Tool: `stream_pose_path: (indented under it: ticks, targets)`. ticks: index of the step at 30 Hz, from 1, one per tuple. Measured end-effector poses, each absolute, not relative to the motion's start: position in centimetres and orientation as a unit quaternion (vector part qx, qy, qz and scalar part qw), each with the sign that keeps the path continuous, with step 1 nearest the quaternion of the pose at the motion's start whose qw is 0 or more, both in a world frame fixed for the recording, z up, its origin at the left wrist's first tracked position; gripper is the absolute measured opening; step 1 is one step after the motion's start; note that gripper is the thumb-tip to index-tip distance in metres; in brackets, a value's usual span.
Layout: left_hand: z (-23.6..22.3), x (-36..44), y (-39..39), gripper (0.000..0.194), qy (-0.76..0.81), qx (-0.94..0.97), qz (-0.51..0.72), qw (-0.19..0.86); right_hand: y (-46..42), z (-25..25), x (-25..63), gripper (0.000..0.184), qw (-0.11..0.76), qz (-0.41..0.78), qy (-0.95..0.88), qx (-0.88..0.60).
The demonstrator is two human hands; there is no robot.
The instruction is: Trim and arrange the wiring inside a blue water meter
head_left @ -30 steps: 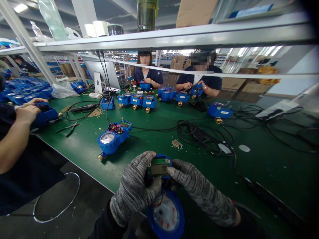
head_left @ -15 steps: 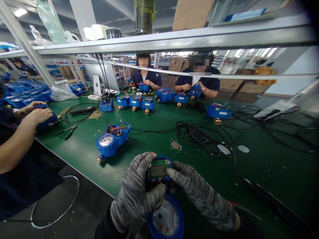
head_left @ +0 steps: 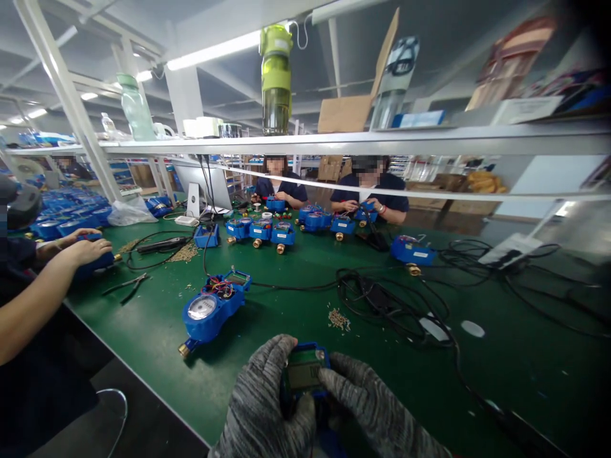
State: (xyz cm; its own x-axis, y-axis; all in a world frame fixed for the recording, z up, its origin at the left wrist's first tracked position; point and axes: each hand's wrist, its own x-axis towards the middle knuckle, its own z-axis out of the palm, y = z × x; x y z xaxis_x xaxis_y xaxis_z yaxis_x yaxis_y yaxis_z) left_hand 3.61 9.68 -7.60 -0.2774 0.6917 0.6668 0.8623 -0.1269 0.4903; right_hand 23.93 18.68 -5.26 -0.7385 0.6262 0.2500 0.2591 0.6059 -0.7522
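2 gloved hands (head_left: 267, 407), 1 open meter (head_left: 212, 305), 1 pliers (head_left: 126, 286).

Both of the person's hands wear knitted work gloves of mottled grey and white yarn with a coarse ribbed weave covering every finger, the left hand (head_left: 267, 407) showing at 6 o'clock in the head view and the right hand (head_left: 377, 413) just beside it toward 5 o'clock.
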Motion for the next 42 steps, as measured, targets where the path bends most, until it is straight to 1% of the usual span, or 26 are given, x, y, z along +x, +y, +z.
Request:
stream_pose_path:
  ticks: [4,7,13,16,19,22,25,28,31,33,37,42]
  targets:
    - [-7.8,3.7,9.8,0.066,-0.641,-0.599,-0.475,0.071,18.1,-3.2,22.9,0.030,0.256,0.450,-0.791,-0.327]
    - [-8.0,3.6,10.0,0.064,-0.645,-0.596,-0.469,0.091,17.6,-1.6,22.1,0.031,0.257,0.486,-0.751,-0.365]
    - [-8.0,3.5,10.1,0.063,-0.639,-0.612,-0.440,0.154,17.4,-0.6,21.2,0.032,0.264,0.511,-0.739,-0.351]
    - [-7.7,3.6,10.1,0.062,-0.638,-0.614,-0.431,0.173,17.3,-0.5,21.2,0.034,0.248,0.517,-0.747,-0.336]
    - [-7.4,3.8,10.2,0.063,-0.634,-0.619,-0.424,0.188,17.5,-1.1,21.7,0.038,0.241,0.504,-0.762,-0.328]
    - [-7.4,3.8,10.2,0.064,-0.631,-0.621,-0.422,0.196,17.9,-2.5,22.7,0.044,0.256,0.442,-0.809,-0.291]
    - [-7.7,3.2,10.3,0.064,-0.619,-0.630,-0.422,0.202,18.5,-4.1,23.6,0.040,0.259,0.384,-0.851,-0.249]
    - [-7.9,2.1,10.4,0.068,-0.591,-0.666,-0.405,0.209,18.9,-5.0,24.1,0.038,0.255,0.346,-0.872,-0.235]
    - [-7.9,1.0,10.5,0.073,-0.566,-0.697,-0.380,0.221,19.0,-4.8,23.8,0.037,0.252,0.351,-0.870,-0.238]
    - [-8.0,0.6,10.6,0.073,-0.559,-0.704,-0.378,0.221,18.8,-4.0,23.3,0.038,0.252,0.388,-0.847,-0.259]
    - [-8.5,0.5,10.8,0.074,-0.567,-0.693,-0.407,0.179,18.4,-2.6,22.7,0.043,0.259,0.453,-0.800,-0.295]
    - [-9.5,0.5,10.6,0.076,-0.582,-0.671,-0.460,0.018,18.8,-3.5,23.0,0.042,0.249,0.440,-0.821,-0.266]
